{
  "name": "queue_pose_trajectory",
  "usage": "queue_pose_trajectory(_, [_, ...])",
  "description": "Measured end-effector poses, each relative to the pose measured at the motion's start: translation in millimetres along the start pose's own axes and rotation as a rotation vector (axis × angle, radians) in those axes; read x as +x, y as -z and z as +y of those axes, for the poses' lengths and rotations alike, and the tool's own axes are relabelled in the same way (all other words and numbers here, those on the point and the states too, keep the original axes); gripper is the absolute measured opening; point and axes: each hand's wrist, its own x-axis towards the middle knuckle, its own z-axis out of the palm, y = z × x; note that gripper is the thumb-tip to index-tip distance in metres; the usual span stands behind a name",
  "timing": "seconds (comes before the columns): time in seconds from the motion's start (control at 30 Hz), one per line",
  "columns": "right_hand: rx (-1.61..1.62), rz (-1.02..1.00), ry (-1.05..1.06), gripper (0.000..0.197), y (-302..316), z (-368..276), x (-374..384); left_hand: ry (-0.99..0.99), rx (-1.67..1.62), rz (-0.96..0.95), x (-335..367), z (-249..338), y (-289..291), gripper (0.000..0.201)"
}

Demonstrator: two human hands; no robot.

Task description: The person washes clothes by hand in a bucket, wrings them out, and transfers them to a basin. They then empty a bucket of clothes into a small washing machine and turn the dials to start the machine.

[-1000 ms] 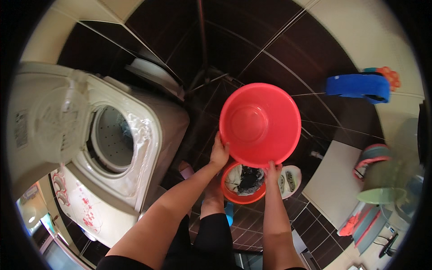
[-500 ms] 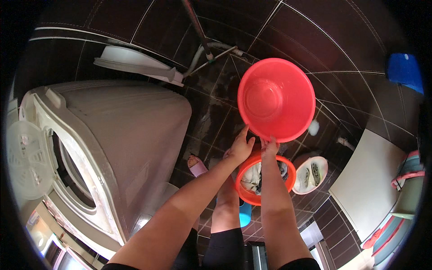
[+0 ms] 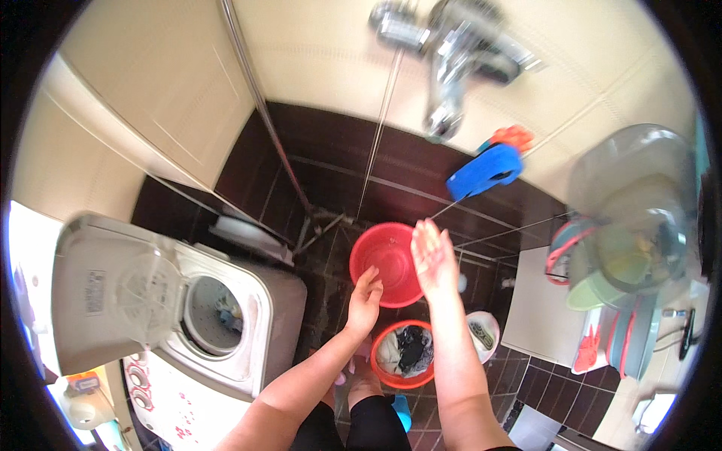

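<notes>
A red plastic basin (image 3: 385, 264) sits on the dark tiled floor with nothing visible inside it. My left hand (image 3: 365, 302) is above its near left side, fingers loosely apart and holding nothing. Raised past the basin's right rim, my right hand (image 3: 435, 259) is open, palm showing, with nothing in it. Just nearer to me stands an orange tub (image 3: 406, 381) filled with white, black and grey clothes (image 3: 412, 349). A white basin (image 3: 483, 319) to its right holds a pair of dark-patterned items, partly hidden by my right forearm.
At left stands a washing machine (image 3: 282, 316) with its lid raised and some cloth in the drum. A chrome faucet (image 3: 451, 68) juts from the wall ahead, above a blue holder (image 3: 487, 171). Stacked basins and a white cabinet (image 3: 530, 301) are at right.
Both hands have come off the red basin's rim. My right hand has risen and turned palm up. The view has lifted, bringing the faucet and upper wall into sight.
</notes>
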Motion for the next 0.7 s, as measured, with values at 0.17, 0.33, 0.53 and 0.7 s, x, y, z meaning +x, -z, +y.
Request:
queue_pose_trajectory(0.17, [0.148, -0.402, 0.271, 0.060, -205, -132, -21, -0.253, -0.060, -0.134, -7, 196, -46, 0.047])
queue_pose_trajectory(0.33, [0.158, -0.423, 0.281, 0.058, -289, -180, -31, -0.397, -0.029, -0.185, -42, 300, -52, 0.045])
queue_pose_trajectory(0.53, [0.183, -0.451, 0.207, 0.053, -288, -72, -69, -0.653, 0.078, 0.145, -98, 331, 68, 0.046])
queue_pose_trajectory(0.7, [-0.036, -0.495, -0.252, 0.035, -292, 79, -131, -1.065, 1.174, 1.235, -192, 401, 237, 0.059])
